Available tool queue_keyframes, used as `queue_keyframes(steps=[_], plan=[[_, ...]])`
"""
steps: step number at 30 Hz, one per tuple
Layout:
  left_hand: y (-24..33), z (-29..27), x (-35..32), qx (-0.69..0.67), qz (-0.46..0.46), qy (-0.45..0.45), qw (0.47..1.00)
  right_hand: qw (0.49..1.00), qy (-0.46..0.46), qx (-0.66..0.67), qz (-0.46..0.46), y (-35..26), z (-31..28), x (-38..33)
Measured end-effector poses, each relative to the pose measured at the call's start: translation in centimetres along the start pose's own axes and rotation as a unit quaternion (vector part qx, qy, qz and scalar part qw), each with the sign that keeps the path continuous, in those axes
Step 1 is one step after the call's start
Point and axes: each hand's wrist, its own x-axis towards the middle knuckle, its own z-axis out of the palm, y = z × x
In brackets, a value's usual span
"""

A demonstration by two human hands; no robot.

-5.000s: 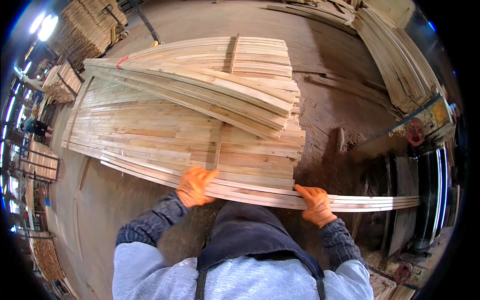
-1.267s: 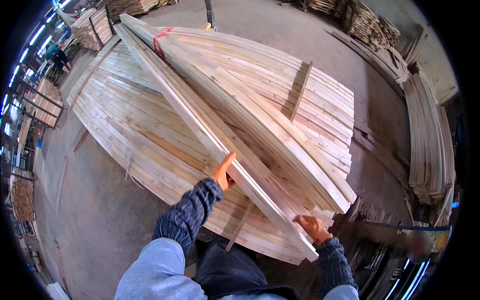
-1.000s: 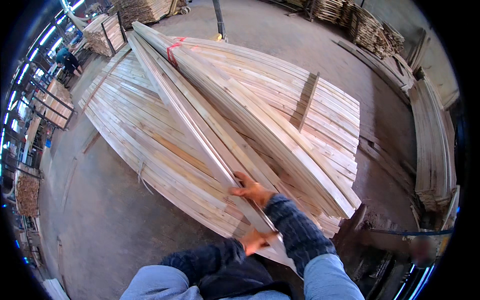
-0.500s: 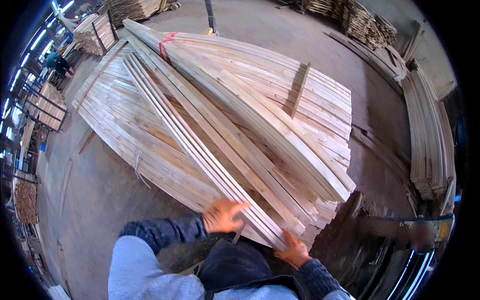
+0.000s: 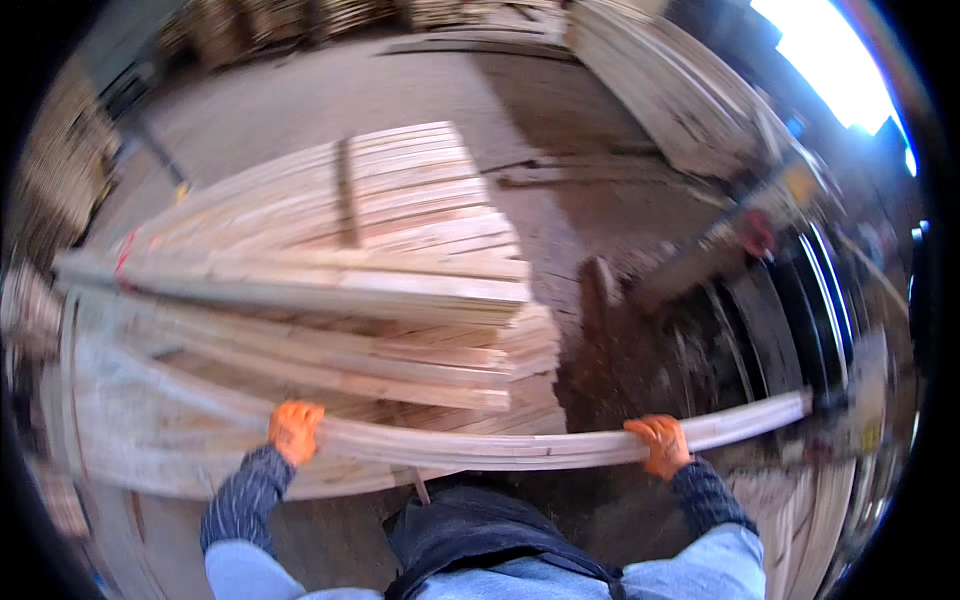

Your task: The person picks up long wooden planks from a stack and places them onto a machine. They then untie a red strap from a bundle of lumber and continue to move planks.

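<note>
Across the front of me runs a bundle of long, thin wooden strips [image 5: 480, 449], pale and stacked together. Wrapped round it at the left is my left hand [image 5: 296, 432], in an orange glove. My right hand [image 5: 661, 446], gloved the same, grips the bundle further right, near its free end. That end reaches beside dark machinery [image 5: 760, 340] on the right; whether it touches is too blurred to tell. Beyond the bundle lies a wide stack of boards [image 5: 410, 185], with shorter layers of boards [image 5: 440, 375] nearer to me.
A red strap [image 5: 125, 258] circles a group of boards at the left. One crosswise wooden batten [image 5: 346, 195] lies on the stack. More lumber [image 5: 680, 90] stands at the far right, beyond bare concrete floor [image 5: 400, 95]. A bright opening glares at upper right.
My view has turned to the right. Both hands now grip the strips, which have swung toward the machinery on the right; my left hand was loosely open beside them before.
</note>
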Motion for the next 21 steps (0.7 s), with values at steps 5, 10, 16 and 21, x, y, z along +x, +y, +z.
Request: queue_keyframes(steps=[5, 10, 16, 21], plan=[[10.4, -3.3, 1.1, -0.028, -0.018, -0.088, 0.996, 0.988, -0.007, -0.076, 0.135, 4.6, 0.9, -5.1], [20.7, -6.7, 4.2, -0.070, 0.016, -0.040, 0.997, 0.981, 0.063, -0.053, 0.174, 6.0, -0.5, -6.7], [33.1, -7.0, 9.6, -0.101, 0.014, -0.016, 0.995, 0.983, 0.183, 0.017, 0.011, 4.3, 1.0, -3.9], [40.4, -4.0, 11.8, -0.156, 0.019, -0.051, 0.986, 0.983, 0.149, 0.046, -0.094, 0.4, 3.4, -3.2]])
